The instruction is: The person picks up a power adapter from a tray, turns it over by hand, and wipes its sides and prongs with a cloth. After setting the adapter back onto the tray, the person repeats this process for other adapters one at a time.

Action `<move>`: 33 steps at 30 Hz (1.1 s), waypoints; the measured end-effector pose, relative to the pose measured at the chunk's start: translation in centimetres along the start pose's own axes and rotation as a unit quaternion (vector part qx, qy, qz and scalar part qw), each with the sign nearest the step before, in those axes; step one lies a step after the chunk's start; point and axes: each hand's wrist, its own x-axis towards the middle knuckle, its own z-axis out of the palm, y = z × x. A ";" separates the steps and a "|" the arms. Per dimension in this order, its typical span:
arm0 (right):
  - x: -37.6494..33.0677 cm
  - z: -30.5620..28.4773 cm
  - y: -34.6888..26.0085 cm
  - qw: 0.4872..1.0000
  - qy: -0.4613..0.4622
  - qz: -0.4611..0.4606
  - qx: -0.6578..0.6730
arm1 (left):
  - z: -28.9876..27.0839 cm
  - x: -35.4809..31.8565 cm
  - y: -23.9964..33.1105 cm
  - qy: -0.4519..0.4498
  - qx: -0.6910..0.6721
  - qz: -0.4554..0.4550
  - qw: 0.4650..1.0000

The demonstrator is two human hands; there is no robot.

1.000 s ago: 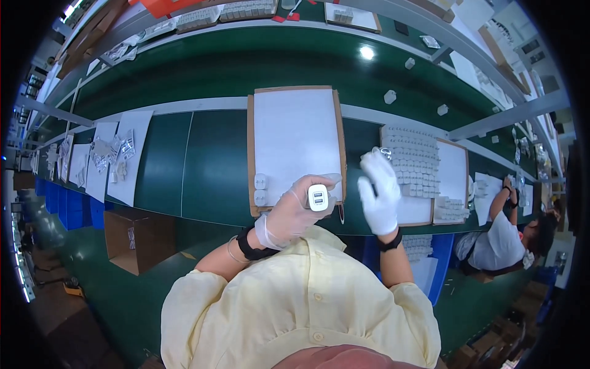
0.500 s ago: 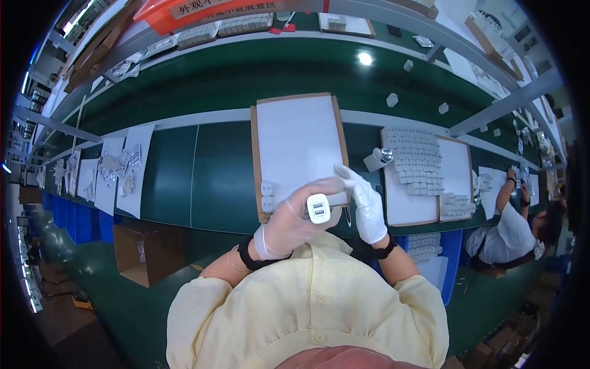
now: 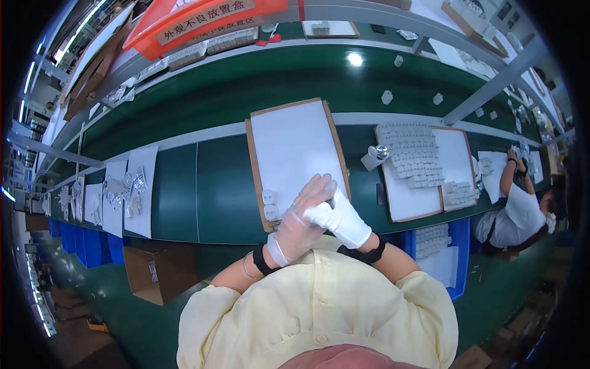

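Observation:
My left hand (image 3: 296,229), in a thin see-through glove, presses up against my right hand (image 3: 347,222), which wears a white glove. Both are closed together over the near edge of a white-topped board (image 3: 292,138). Whatever lies between them is hidden; the white two-port USB charger seen earlier does not show. Two small white blocks, apparently chargers (image 3: 269,198), sit at the board's near left corner, beside my left hand. To the right of the board stands a white bottle with a shiny metal top (image 3: 372,160).
Rows of white chargers (image 3: 410,150) cover much of a second board at right. Bagged parts (image 3: 126,187) lie on white sheets at left. Below are a cardboard box (image 3: 161,270) and a blue bin (image 3: 458,264). An orange bin (image 3: 203,27) hangs overhead; a co-worker (image 3: 513,212) sits at right.
My hands have come together, and the charger's port face, earlier visible in my left hand, is now covered. My right hand has moved left. The whole view has shifted slightly.

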 end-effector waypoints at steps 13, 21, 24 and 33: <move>-1.1 -0.9 -1.0 0.998 0.036 -0.038 -0.027 | -3.1 1.8 0.2 -0.026 0.015 0.054 0.998; -1.4 -1.2 0.7 0.960 0.107 -0.229 -0.124 | -4.2 0.8 1.1 -0.240 -0.456 -0.213 0.830; -0.9 -1.0 0.7 0.901 0.061 -0.331 -0.275 | -3.5 0.7 1.2 -0.159 -0.350 -0.187 0.904; -0.7 -0.1 0.1 0.968 0.114 -0.082 -0.210 | 0.0 0.9 -0.2 0.112 0.212 0.077 0.968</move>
